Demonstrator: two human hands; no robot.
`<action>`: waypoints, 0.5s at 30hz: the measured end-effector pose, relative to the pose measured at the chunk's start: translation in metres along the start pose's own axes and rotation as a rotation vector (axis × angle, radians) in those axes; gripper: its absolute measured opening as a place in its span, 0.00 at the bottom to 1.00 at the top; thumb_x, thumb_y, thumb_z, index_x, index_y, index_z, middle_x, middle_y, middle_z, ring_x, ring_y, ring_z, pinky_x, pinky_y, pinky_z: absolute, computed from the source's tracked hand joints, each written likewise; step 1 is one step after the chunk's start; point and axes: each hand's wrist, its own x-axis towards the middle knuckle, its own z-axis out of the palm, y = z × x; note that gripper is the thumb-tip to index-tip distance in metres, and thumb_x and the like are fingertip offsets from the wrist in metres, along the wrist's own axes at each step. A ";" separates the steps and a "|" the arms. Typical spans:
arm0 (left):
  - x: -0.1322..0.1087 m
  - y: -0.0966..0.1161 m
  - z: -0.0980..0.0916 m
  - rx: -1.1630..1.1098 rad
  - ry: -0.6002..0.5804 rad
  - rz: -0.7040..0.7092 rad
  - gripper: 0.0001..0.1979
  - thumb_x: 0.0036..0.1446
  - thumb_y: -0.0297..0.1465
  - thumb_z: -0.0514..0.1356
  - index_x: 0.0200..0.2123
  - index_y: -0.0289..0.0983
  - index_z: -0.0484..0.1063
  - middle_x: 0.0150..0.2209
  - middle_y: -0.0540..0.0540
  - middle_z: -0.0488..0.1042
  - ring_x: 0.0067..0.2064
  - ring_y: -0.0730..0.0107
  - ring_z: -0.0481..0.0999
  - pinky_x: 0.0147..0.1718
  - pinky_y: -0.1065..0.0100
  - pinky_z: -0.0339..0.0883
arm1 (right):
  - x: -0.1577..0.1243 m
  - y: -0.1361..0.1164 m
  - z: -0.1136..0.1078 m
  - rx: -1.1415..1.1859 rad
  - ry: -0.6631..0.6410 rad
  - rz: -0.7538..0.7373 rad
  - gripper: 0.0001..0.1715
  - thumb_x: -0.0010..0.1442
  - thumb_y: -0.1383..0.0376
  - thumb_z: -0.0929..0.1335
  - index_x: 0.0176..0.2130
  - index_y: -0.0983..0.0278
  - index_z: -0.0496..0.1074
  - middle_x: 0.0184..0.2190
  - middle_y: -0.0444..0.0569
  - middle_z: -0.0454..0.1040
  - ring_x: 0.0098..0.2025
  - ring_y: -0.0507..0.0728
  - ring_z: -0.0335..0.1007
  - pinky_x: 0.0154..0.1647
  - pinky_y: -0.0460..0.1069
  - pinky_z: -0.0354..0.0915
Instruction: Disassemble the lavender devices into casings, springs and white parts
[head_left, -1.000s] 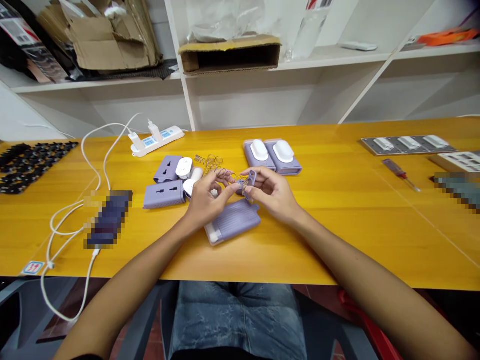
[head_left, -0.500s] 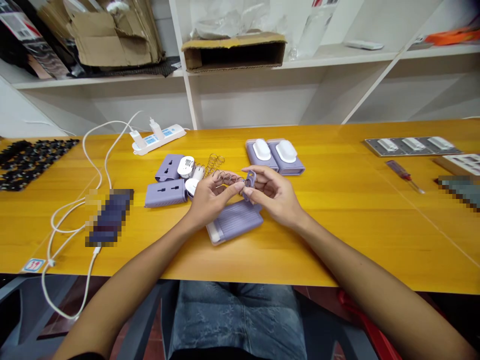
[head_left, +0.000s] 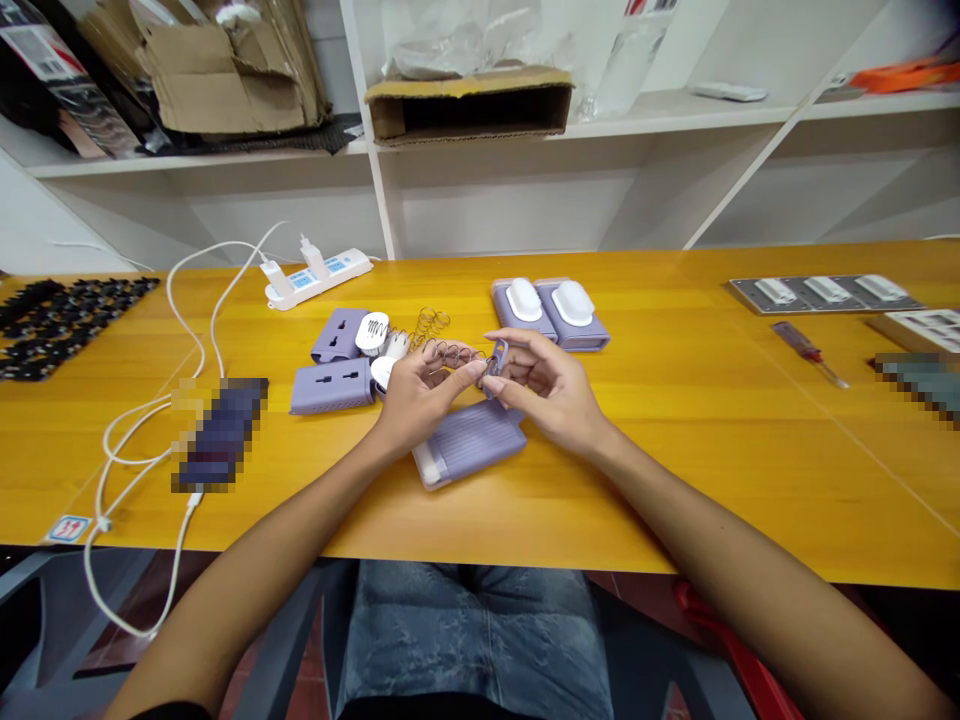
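My left hand [head_left: 422, 394] is closed around a thin coiled metal spring [head_left: 450, 351], its thumb and fingertips pinching the coil's right end. My right hand [head_left: 551, 388] pinches a small purple plastic piece [head_left: 497, 362] with an opening in it. The spring's end meets this piece between the fingertips; whether it is hooked in cannot be made out. Below both hands a ribbed purple case [head_left: 476, 440] with a white end lies on the table. Left of my left hand are two purple socket housings [head_left: 332, 386], round white parts [head_left: 372, 333] and another loose spring [head_left: 431, 325].
Two purple units with white tops [head_left: 574, 303] stand behind my right hand. A power strip [head_left: 319, 278], white cables and a blurred phone [head_left: 221, 435] lie left. To the right are a screwdriver [head_left: 810, 352] and a grey panel [head_left: 825, 293]. White shelves [head_left: 525, 190] back the table.
Hardly anything differs. The small purple piece has tilted slightly in my right fingers, and both hands stay at the same place over the ribbed case.
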 end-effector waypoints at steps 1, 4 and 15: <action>0.000 0.000 0.000 0.002 0.001 0.001 0.20 0.58 0.45 0.76 0.42 0.37 0.79 0.44 0.42 0.84 0.48 0.60 0.84 0.48 0.61 0.79 | 0.000 0.000 0.000 -0.006 0.000 -0.001 0.29 0.66 0.58 0.78 0.61 0.58 0.71 0.37 0.43 0.77 0.34 0.54 0.74 0.35 0.50 0.68; 0.000 0.000 0.000 0.010 0.012 0.003 0.19 0.58 0.45 0.76 0.41 0.37 0.79 0.44 0.43 0.84 0.48 0.60 0.84 0.48 0.61 0.80 | 0.001 0.000 0.001 -0.027 0.002 -0.014 0.30 0.65 0.58 0.78 0.61 0.58 0.71 0.37 0.44 0.77 0.33 0.54 0.74 0.35 0.51 0.69; 0.004 -0.005 -0.001 0.032 0.082 0.052 0.20 0.57 0.45 0.76 0.42 0.37 0.81 0.43 0.43 0.83 0.46 0.62 0.84 0.48 0.61 0.80 | 0.001 0.000 -0.001 0.014 0.018 0.039 0.33 0.61 0.55 0.81 0.59 0.59 0.71 0.37 0.45 0.78 0.32 0.53 0.72 0.34 0.50 0.68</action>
